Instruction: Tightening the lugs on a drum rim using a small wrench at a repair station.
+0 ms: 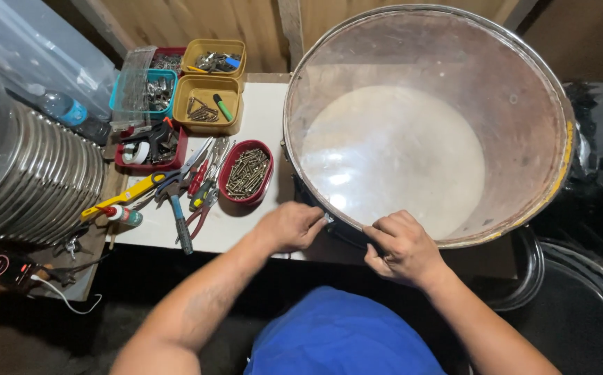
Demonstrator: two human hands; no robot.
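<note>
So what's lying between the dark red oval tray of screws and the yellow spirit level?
In the head view, a cluster of hand tools, pliers and screwdrivers with red, blue and green handles, lies between the red oval tray of screws and the yellow level.

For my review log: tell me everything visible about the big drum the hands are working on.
The drum is large and round, with a clear skin showing a pale lower head and reddish-brown inner wall. A metal hoop rims it, with yellow edging at the right. It sits on the white table, overhanging the front. The left hand and right hand touch its near rim.
</note>
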